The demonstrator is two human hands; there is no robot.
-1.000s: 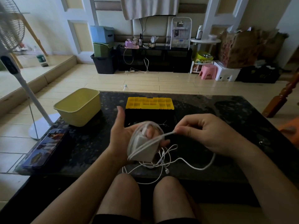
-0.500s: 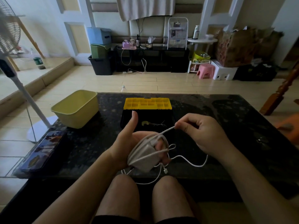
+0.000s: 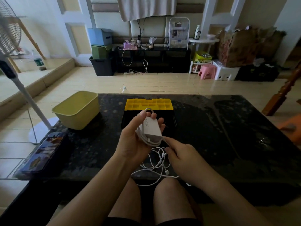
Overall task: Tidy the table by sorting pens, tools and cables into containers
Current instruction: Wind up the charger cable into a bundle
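Left hand (image 3: 135, 139) now palm-up, gripping charger (image 3: 152, 128). Right hand (image 3: 182, 157) dropped from beside charger to below it, pinching cable (image 3: 156, 163).

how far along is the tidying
Done: several turns of cable are wound round the charger. In hand: the left hand holds the charger while the right hand pinches the cable. Left: the rest of it lies loose at the table edge, and the bundle is in neither the tub nor the toolbox yet.

One charger (image 3: 153, 128), one cable tangle (image 3: 158, 162), one yellow tub (image 3: 78, 118), one toolbox (image 3: 149, 104), one tin (image 3: 47, 152).
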